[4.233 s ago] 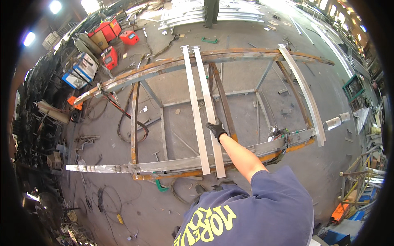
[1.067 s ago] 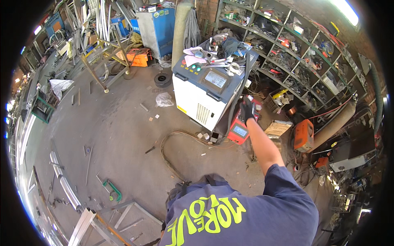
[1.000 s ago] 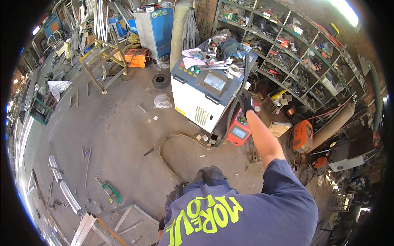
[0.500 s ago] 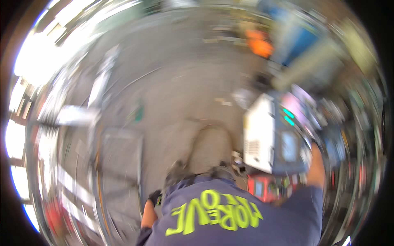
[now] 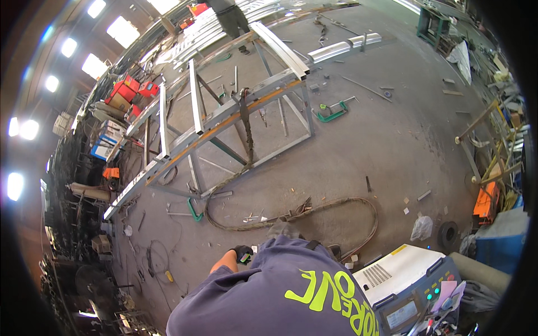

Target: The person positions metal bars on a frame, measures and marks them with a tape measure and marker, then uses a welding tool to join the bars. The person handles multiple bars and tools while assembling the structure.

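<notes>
My left hand (image 5: 242,255), in a dark glove, hangs low beside my body, over the floor. A small bright green patch shows at the glove; I cannot make out whether it belongs to the glove or is something held, and the fingers are not clear. My right hand is out of sight. At the lower right, close to my body, stands a white and dark machine (image 5: 399,269) with a small screen, lit green buttons and a pink sheet on its panel. A long cable (image 5: 291,217) loops over the floor in front of me.
A long metal frame (image 5: 224,123) with crossbars spans the left and middle, the cable draped over it. Green clamps (image 5: 333,113) lie on the floor. At the far end stands another person (image 5: 228,19). An orange box (image 5: 486,200) and a black wheel (image 5: 448,233) are at right.
My view has swung left, bringing the metal frame to the middle and the machine to the lower right. My right hand, earlier at the machine's panel, has left the view.
</notes>
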Action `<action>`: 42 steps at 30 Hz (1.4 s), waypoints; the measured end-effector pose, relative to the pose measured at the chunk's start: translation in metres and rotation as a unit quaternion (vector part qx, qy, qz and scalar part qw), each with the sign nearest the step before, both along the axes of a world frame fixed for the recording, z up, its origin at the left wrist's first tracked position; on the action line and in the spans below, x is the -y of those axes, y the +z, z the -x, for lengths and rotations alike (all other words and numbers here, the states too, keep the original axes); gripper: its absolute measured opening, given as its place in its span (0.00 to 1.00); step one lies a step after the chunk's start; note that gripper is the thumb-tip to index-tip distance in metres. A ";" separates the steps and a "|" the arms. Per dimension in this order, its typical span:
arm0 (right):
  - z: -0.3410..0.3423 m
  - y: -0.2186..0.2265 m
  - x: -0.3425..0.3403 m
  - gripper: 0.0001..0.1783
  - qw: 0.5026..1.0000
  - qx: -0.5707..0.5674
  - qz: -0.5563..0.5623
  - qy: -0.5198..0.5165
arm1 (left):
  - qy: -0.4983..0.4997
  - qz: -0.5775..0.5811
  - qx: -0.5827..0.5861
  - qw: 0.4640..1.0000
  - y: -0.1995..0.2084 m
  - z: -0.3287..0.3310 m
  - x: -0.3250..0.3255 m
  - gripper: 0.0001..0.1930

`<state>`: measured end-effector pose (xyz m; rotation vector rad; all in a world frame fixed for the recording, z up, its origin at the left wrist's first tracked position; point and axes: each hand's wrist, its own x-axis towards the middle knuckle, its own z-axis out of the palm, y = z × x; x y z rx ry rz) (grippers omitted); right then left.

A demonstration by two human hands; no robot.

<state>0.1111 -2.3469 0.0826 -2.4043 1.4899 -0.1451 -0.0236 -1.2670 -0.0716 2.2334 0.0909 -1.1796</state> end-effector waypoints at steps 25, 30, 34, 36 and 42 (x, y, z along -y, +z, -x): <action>-0.147 -0.074 -0.768 0.37 0.849 0.078 -0.509 0.120 | 0.398 -0.104 0.487 0.770 0.026 -0.278 -0.586 0.34; -0.149 -0.124 -0.723 0.26 0.881 0.125 -0.443 0.113 | 0.429 -0.218 0.135 0.866 0.082 -0.408 -0.565 0.53; -0.222 -0.171 -0.748 0.24 0.907 0.013 -0.410 0.092 | 0.402 -0.184 0.248 0.862 0.051 -0.417 -0.598 0.40; -0.272 -0.223 -0.804 0.19 0.927 0.012 -0.367 0.078 | 0.411 -0.193 0.292 0.841 0.030 -0.419 -0.604 0.37; -0.422 -0.139 -1.161 0.17 0.730 -0.033 -0.511 0.453 | 0.613 0.405 0.024 0.678 0.021 -0.390 -0.623 0.18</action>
